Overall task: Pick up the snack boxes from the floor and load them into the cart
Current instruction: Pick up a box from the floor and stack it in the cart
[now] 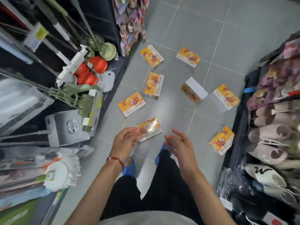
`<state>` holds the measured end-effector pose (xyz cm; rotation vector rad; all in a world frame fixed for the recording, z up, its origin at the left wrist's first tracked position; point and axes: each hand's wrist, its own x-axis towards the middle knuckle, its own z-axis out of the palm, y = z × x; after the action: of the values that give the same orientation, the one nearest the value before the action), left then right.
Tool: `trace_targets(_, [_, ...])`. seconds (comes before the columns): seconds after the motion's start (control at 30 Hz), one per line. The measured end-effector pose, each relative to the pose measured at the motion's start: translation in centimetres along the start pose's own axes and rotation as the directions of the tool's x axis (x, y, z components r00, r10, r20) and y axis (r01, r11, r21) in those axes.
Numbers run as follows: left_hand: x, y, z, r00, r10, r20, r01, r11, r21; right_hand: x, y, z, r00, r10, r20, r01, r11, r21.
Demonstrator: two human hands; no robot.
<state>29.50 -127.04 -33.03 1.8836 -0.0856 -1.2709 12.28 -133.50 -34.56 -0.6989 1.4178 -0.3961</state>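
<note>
Shop aisle, first pick-up apparently in hand: you reach for the nearest snack box on the tiled floor, with seven more boxes scattered beyond. Your left hand curls at its edge (a grip cannot be confirmed), and your right hand hovers beside it, fingers spread. Next you need a firm hold, then the cart, which is out of view.

Left hand: I see thumb and curled fingers pinching one end of a snack box.
Right hand: open, fingers loosely spread, palm turned inward.
Forearms: both bare, reaching forward.
</note>
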Motion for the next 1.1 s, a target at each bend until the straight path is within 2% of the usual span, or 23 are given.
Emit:
trace_targets(0.1, [3.4,-1.0,2.4,0.992,-0.095,-0.081,0.09,0.994,-0.068,4.8,-1.3,-1.0,1.0,-0.023,0.008,0.023,0.996,-0.085])
trace_targets(0.27, [8.7,-4.1,4.7,0.969,-0.223,-0.107,0.208,0.969,-0.134,11.8,-0.1,-1.3,0.999,0.03,0.031,-0.023,0.98,-0.199])
trace_targets(0.4, [13.1,-7.4,4.9,0.951,-0.289,-0.109,0.274,0.952,-0.137,16.8,2.6,-0.4,0.994,0.107,0.014,-0.099,0.953,-0.285])
trace_targets(0.57, [19.0,-13.5,3.6,0.934,-0.339,-0.113,0.33,0.939,-0.095,22.9,7.4,0.6,0.99,0.138,-0.003,-0.126,0.896,-0.425])
trace_targets(0.7, [23.9,-19.1,2.7,0.907,-0.405,-0.115,0.404,0.914,-0.033,28.3,12.3,1.4,0.998,0.054,0.012,-0.039,0.841,-0.54])
trace_targets(0.97, [35.1,-28.3,2.4,0.887,-0.428,-0.176,0.454,0.878,0.152,41.1,21.8,2.6,1.0,-0.014,0.022,0.025,0.733,-0.68])
trace_targets(1.1, [41.0,-31.6,3.1,0.899,-0.384,-0.212,0.417,0.897,0.144,47.7,26.7,3.3,0.997,-0.053,0.057,0.078,0.647,-0.759])
